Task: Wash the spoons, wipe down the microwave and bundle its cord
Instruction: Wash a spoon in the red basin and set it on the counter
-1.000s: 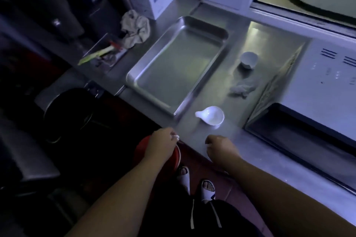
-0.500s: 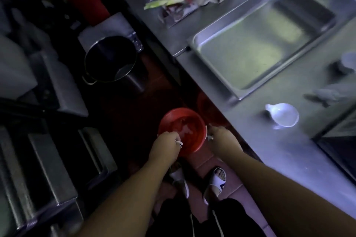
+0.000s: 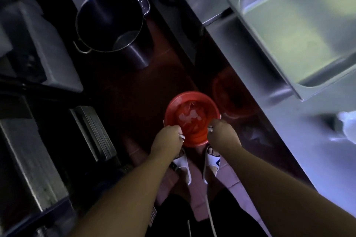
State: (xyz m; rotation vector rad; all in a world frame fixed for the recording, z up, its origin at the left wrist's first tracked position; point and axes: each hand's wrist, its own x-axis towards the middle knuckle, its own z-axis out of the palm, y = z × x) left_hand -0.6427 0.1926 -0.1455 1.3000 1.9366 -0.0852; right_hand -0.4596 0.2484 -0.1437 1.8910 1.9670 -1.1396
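Our left hand (image 3: 169, 138) is curled round a small white piece (image 3: 181, 136) and our right hand (image 3: 223, 134) round another, both too hidden to name, above the round red plastic bucket (image 3: 173, 106) on the floor. Farther right, a blurred white ceramic spoon (image 3: 346, 127) lies on the steel counter (image 3: 289, 121), near the rectangular steel tray (image 3: 289, 25).

A single view from the person's head, tilted steeply down at the floor. The bucket (image 3: 191, 119) sits near and about mid-frame. The counter (image 3: 289, 121) edge runs diagonally right of the bucket, and a pot (image 3: 109, 19) stands beyond the bucket, upper left.
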